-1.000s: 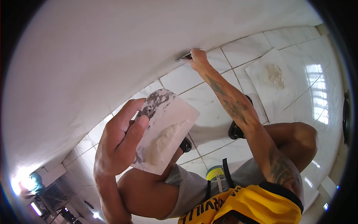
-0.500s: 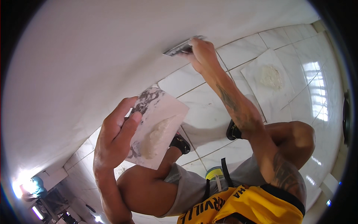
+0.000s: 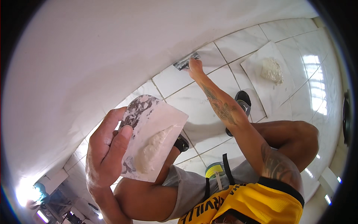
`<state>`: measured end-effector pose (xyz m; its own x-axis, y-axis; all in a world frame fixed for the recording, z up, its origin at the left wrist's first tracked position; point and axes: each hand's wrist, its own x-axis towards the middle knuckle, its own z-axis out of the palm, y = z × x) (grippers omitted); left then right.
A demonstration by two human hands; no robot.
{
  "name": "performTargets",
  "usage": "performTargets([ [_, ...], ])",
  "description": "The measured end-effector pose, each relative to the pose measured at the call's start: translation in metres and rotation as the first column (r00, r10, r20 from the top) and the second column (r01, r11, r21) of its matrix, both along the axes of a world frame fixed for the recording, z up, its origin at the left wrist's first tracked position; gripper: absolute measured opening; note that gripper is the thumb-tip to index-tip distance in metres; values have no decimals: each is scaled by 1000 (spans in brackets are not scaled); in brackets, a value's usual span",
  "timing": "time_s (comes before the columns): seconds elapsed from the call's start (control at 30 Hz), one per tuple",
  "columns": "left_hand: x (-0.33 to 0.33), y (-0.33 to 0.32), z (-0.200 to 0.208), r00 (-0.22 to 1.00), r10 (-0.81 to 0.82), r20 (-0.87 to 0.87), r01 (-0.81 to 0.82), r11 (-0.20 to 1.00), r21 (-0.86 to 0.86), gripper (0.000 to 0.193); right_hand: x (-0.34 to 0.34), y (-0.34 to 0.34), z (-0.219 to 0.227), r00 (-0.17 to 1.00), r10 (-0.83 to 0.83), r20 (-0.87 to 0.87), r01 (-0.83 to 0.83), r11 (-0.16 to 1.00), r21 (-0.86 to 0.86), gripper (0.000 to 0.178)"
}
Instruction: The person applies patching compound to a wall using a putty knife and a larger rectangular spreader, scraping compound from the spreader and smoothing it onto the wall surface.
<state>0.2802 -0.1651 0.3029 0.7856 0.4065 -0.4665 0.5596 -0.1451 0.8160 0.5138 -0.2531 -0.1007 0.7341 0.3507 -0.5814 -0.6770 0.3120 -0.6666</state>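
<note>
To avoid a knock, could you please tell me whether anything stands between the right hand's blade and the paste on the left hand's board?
Nothing visible does: between the blade in the right hand and the paste, only floor tiles and the paste's own board in the left hand show.

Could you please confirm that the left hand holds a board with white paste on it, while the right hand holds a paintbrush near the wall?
Not quite: the head view shows the right hand holding a flat scraper, not a paintbrush, near the wall; the rest stands.
</note>
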Motion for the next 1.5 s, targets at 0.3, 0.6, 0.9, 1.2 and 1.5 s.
performTargets([
  [0.3,1,5,0,999,-11,48,13,999,-42,31,11,24,53,994,91,-53,-90,996,28,31],
  [0.6,-7,10,2,998,-20,67,22,999,-27,31,6,42,153,994,92,60,-93,996,14,30],
  [0.9,-20,12,3,998,15,61,-15,1000,-9,30,-12,31,231,979,157,133,-165,985,51,23],
  [1.2,-27,8,8,998,65,-7,-65,996,-60,33,-46,4,55,995,83,-52,-89,986,-140,26],
  [1.5,-37,13,7,998,64,28,-64,998,-16,31,-37,56,58,996,78,-54,-77,997,18,33],
])
